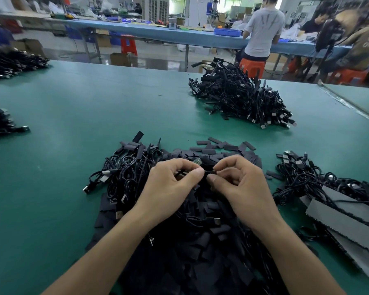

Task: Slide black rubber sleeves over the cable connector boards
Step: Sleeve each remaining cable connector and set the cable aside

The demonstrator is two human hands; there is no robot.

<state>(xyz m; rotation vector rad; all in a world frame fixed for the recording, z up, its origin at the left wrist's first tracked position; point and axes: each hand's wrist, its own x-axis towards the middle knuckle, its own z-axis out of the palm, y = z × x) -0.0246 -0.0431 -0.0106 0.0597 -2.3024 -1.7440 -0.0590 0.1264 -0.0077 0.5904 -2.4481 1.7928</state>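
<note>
**Sleeve held between both hands above the near heap**

Both hands are close together over the heap point(179, 231) of loose sleeves and cables at the near edge of the green table point(83, 107).

The left hand point(170, 177) has its fingers point(195, 173) curled, pinching a cable end. The small green connector board point(197, 162) shows just above the forefinger.

The right hand point(241, 179) also has curled fingers and pinches a black sleeve point(209, 171), which lies between the two thumbs. How far the sleeve sits over the board cannot be told.

A far pile point(239, 96) of cables lies well apart, towards the back of the table. Another pile point(307, 177) sits near the right forearm, beside grey strips point(349, 220).
</note>
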